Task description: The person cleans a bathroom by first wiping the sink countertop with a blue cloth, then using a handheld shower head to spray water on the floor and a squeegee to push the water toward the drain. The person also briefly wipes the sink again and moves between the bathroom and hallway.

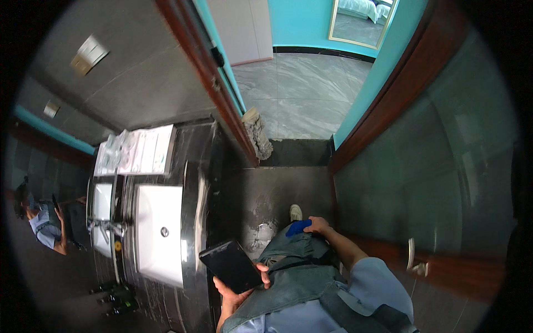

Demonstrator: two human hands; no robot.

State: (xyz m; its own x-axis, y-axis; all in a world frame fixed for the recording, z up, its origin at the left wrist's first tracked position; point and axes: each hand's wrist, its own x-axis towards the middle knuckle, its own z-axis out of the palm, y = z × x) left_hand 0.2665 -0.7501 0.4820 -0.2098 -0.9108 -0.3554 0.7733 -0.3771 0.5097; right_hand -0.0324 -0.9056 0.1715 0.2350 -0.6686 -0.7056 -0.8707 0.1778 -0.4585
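Note:
My left hand (pixel 230 294) grips a dark smartphone-like device (pixel 232 266) with its black screen facing up. The thumb and fingers wrap the device's lower end, beside the edge of the black washstand counter (pixel 192 233). On the other side, my right hand (pixel 319 225) holds a blue cloth (pixel 298 228) in front of my thigh, over the green-grey apron (pixel 291 287). Part of the cloth is hidden by the fingers. A white shoe (pixel 295 212) shows beyond the cloth on the dark floor.
A white basin (pixel 160 233) with a metal faucet (pixel 109 227) is at left. Drinking glasses (pixel 118 150) stand on a white tray (pixel 160 152); dark bottles (pixel 118 299) are nearer. A grey shaggy bundle (pixel 257 133) leans by the doorway. A glass-panelled door (pixel 395 179) is at right. The floor (pixel 264 231) looks wet.

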